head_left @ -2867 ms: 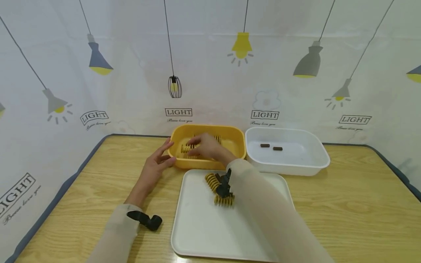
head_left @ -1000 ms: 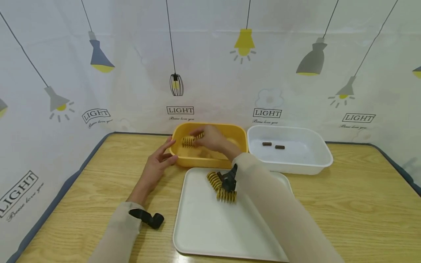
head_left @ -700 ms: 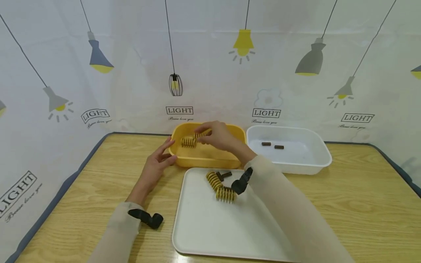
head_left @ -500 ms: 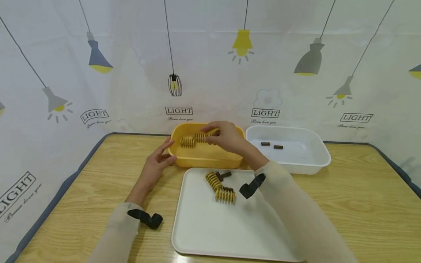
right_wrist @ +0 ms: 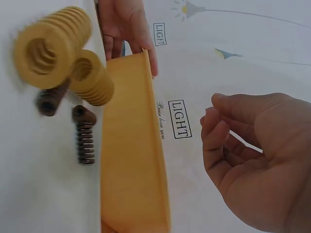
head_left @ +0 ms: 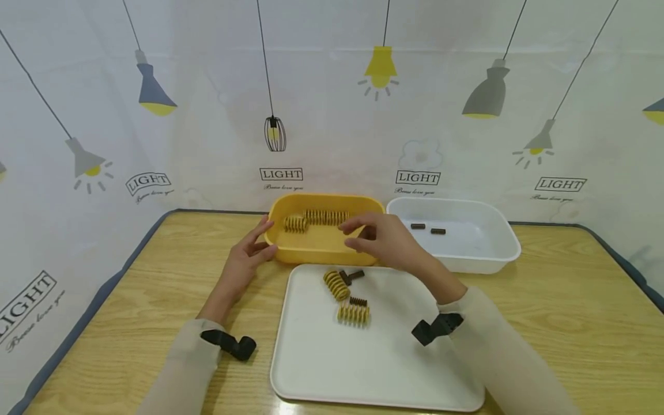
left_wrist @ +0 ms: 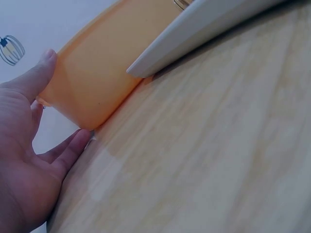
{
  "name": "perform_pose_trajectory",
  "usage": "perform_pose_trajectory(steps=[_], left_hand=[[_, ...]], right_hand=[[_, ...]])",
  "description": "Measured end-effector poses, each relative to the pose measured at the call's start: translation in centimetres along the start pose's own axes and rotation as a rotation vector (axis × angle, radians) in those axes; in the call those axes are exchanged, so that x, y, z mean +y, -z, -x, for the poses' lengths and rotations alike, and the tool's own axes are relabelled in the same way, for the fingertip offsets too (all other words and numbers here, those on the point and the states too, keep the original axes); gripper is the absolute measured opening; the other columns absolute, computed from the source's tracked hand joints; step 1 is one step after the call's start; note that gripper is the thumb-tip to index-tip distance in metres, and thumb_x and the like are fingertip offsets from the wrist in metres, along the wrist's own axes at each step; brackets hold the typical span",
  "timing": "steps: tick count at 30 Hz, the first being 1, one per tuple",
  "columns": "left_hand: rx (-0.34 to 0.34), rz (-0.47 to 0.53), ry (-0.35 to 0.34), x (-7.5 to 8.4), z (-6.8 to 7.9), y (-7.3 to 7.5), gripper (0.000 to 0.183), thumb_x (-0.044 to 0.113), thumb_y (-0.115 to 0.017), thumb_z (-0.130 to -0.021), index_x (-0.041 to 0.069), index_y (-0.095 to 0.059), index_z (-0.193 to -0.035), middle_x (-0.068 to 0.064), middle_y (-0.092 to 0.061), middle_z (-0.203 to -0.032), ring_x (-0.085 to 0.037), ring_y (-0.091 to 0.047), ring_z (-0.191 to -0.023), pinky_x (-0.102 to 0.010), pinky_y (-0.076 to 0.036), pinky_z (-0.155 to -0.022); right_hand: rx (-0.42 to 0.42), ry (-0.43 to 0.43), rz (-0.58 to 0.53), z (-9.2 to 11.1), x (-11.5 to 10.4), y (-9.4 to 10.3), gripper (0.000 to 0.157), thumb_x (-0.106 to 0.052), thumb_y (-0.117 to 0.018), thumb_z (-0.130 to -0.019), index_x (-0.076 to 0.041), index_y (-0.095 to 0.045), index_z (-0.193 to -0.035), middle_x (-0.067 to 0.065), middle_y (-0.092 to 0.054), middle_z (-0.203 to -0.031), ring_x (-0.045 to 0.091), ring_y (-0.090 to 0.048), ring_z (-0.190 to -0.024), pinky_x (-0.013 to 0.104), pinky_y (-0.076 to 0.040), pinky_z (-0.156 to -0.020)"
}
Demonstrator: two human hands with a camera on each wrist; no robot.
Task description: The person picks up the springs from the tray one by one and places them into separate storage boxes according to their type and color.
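Note:
My left hand (head_left: pixel 245 262) rests against the left end of the yellow bin (head_left: pixel 327 255), fingers at the rim and thumb low on its side. In the left wrist view its fingers lie relaxed along the bin wall. My right hand (head_left: pixel 386 239) hovers over the bin's front right corner, fingers loosely bent and nothing between them. Inside the bin lie a yellow compression spring (head_left: pixel 295 224) on the left and more yellow springs (head_left: pixel 327 217) in a row along the back. On the white tray (head_left: pixel 373 369) are two thick yellow springs (head_left: pixel 354 314) and three small brown springs (head_left: pixel 358 301).
A white bin (head_left: pixel 467 262) stands right of the yellow one and holds two small brown springs (head_left: pixel 438 231). The tray sits in front of both bins on the wooden table (head_left: pixel 560 311). A printed curtain (head_left: pixel 332 86) hangs behind the table.
The right hand has let go of a yellow spring at the back of the yellow bin and drawn back right and toward the tray. The left hand has stayed on the bin.

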State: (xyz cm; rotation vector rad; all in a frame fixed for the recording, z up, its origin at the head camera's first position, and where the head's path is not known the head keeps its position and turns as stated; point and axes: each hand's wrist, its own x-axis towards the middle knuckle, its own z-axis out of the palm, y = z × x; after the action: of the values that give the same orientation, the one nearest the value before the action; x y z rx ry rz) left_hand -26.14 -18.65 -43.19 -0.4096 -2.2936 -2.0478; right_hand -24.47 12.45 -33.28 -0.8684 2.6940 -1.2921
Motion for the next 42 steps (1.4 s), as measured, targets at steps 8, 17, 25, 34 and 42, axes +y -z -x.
perform_pose_trajectory(steps=[8, 17, 25, 34, 42], left_hand=[[0.007, -0.01, -0.006, 0.4, 0.1, -0.1, 0.06, 0.018, -0.065, -0.093, 0.01, -0.04, -0.146, 0.007, -0.022, -0.157, -0.025, -0.052, -0.111, -0.02, -0.049, -0.087], [0.01, -0.016, -0.001, 0.5, 0.2, -0.3, 0.059, 0.018, -0.065, -0.092, 0.012, -0.041, -0.146, 0.007, -0.022, -0.157, -0.025, -0.052, -0.11, -0.02, -0.048, -0.087], [0.004, -0.018, -0.017, 0.3, 0.1, -0.3, 0.06, 0.019, -0.065, -0.093, 0.011, -0.04, -0.146, 0.006, -0.022, -0.157, -0.026, -0.052, -0.111, -0.02, -0.049, -0.087], [-0.001, -0.01, 0.004, 0.2, 0.3, -0.1, 0.059, 0.017, -0.064, -0.093, 0.012, -0.04, -0.147, 0.01, -0.022, -0.156, -0.028, -0.051, -0.111, -0.02, -0.049, -0.086], [0.006, 0.001, 0.012, 0.4, 0.2, -0.1, 0.059, 0.015, -0.064, -0.093, 0.013, -0.041, -0.146, 0.01, -0.022, -0.156, -0.027, -0.051, -0.111, -0.019, -0.049, -0.086]], right_hand=[[-0.024, -0.025, 0.023, 3.8, 1.2, -0.7, 0.02, -0.017, -0.071, -0.088, -0.014, -0.07, -0.108, -0.006, -0.066, -0.095, 0.014, -0.062, -0.072, 0.029, -0.052, -0.059], [-0.094, 0.017, 0.083, 5.8, 3.8, -2.2, 0.02, -0.017, -0.075, -0.084, -0.012, -0.072, -0.104, -0.01, -0.066, -0.09, 0.009, -0.057, -0.069, 0.023, -0.048, -0.056], [-0.112, 0.051, 0.081, 5.8, 4.6, -2.9, 0.018, -0.016, -0.077, -0.083, -0.014, -0.073, -0.1, -0.009, -0.068, -0.087, 0.009, -0.055, -0.066, 0.023, -0.048, -0.057], [-0.149, 0.101, 0.074, 5.8, 5.1, -3.7, 0.017, -0.014, -0.077, -0.082, -0.013, -0.073, -0.099, -0.007, -0.068, -0.09, 0.008, -0.054, -0.069, 0.021, -0.047, -0.06], [-0.165, 0.08, 0.053, 5.9, 5.0, -3.6, 0.02, -0.014, -0.078, -0.08, -0.014, -0.073, -0.099, -0.007, -0.068, -0.093, 0.009, -0.055, -0.07, 0.022, -0.048, -0.061]])
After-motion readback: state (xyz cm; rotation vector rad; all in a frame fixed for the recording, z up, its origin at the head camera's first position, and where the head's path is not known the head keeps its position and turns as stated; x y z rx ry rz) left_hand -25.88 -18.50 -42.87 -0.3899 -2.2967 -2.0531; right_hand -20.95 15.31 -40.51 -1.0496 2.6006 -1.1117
